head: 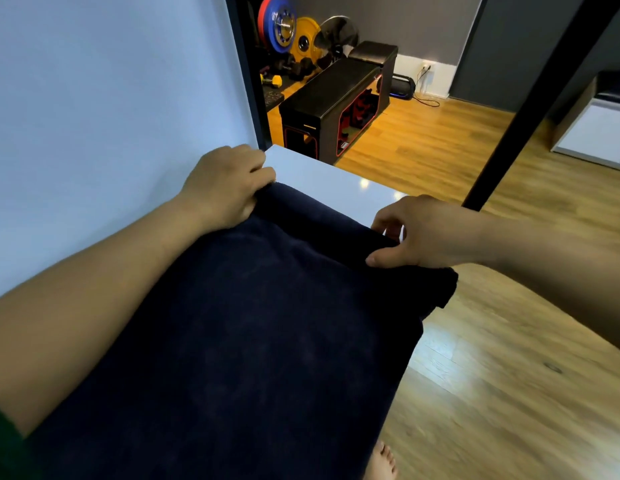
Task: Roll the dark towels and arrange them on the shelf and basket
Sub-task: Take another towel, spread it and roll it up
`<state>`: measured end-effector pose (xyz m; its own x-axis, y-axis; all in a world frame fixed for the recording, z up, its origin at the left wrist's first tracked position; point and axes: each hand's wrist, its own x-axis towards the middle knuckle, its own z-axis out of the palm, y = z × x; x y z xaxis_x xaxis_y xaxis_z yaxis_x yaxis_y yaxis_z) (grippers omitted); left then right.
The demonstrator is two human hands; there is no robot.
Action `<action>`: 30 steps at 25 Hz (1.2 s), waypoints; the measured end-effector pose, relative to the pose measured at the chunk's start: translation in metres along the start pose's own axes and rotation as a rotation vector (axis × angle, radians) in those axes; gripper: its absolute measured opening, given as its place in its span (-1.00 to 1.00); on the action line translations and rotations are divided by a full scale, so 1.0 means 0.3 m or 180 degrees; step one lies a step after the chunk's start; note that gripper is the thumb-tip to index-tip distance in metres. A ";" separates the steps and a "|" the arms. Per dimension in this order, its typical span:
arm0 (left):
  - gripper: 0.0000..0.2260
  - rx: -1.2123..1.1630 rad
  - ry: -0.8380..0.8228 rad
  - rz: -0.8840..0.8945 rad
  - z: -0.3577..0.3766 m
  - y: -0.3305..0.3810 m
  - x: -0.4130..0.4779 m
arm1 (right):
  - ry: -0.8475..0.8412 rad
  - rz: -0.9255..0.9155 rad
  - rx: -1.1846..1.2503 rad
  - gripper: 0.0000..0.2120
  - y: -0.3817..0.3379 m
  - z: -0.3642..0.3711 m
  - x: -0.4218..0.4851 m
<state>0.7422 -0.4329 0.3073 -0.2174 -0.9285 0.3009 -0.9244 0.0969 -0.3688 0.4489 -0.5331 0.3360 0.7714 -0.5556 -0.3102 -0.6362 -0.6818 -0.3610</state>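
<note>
A dark navy towel (253, 323) lies spread flat over a white tabletop (322, 178), its near end running out of the bottom of the view. My left hand (225, 187) grips the towel's far left corner with curled fingers. My right hand (419, 233) pinches the far right edge between thumb and fingers, where a small fold of cloth is raised. A loose corner of the towel (440, 289) hangs over the table's right side. No shelf or basket is in view.
A pale blue wall (111, 98) runs along the table's left side. A black pole (530, 105) rises just beyond the right hand. Behind the table stand black benches (336, 95) and weight plates (287, 29) on a wooden floor (509, 393). My bare foot (383, 462) shows below.
</note>
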 end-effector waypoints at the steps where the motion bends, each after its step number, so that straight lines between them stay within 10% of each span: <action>1: -0.81 -0.0017 0.0118 -0.0048 0.001 0.008 -0.036 | 0.0093 -0.0031 0.0021 -0.66 -0.009 0.009 -0.008; 8: -0.76 -0.0287 0.0037 0.0272 -0.069 -0.032 -0.149 | 0.0696 -0.0457 -0.0655 -0.71 -0.071 0.060 -0.070; 15: -0.59 -0.0907 -0.1390 0.0007 -0.054 -0.054 0.068 | 0.0562 -0.0321 -0.0711 -0.71 -0.022 0.025 -0.040; 30: -0.78 -0.0381 0.0486 -0.0146 0.019 0.024 -0.075 | 0.2037 -0.0770 -0.1623 -0.69 -0.032 0.149 -0.070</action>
<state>0.7422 -0.4134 0.2930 -0.2107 -0.8688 0.4482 -0.9632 0.1061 -0.2471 0.4382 -0.4936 0.3066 0.8407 -0.4243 0.3365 -0.4888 -0.8620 0.1344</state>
